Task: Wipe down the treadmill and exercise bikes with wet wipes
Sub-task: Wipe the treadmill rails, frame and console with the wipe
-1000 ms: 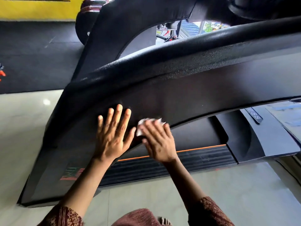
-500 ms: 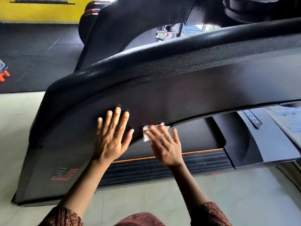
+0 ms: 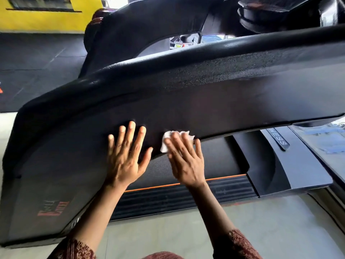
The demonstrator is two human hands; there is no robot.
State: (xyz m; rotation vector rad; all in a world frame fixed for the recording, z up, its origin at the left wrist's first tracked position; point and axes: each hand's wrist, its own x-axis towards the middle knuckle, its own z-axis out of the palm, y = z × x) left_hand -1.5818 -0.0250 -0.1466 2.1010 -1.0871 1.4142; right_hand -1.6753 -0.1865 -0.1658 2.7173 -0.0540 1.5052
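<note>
Your right hand (image 3: 184, 161) lies flat, fingers straight and lightly fanned, pressing a bunched white wipe (image 3: 168, 142) against the lower edge of the treadmill's black side panel (image 3: 214, 101); the wipe shows only above and to the left of the fingertips. Your left hand (image 3: 125, 157), just beside it and apart from it, is spread wide, palm down on the same panel, holding nothing (it appears to serve as a brace). Step in hand, by judgement: wiping the treadmill's side panel, with the wipe near the middle of its lower edge. The next move calls for a flat, firm stroke along that edge, toward either the end bearing the red logo (image 3: 53, 209) or the far right. The grained band higher up probably needs more pressure than the smooth face, and so small a wipe may want refolding. Below the panel's edge lie the dark deck (image 3: 214, 157), an orange stripe (image 3: 224, 178) and a ribbed side rail (image 3: 168, 199); a rounded top rail (image 3: 242, 47) runs above. The treadmill stands on a pale floor (image 3: 242, 230); a dark mat (image 3: 37, 62) lies beyond at upper left, backed by a yellow wall (image 3: 46, 21). No exercise bike can be made out for certain, so how that part of the task stands cannot be told.
</note>
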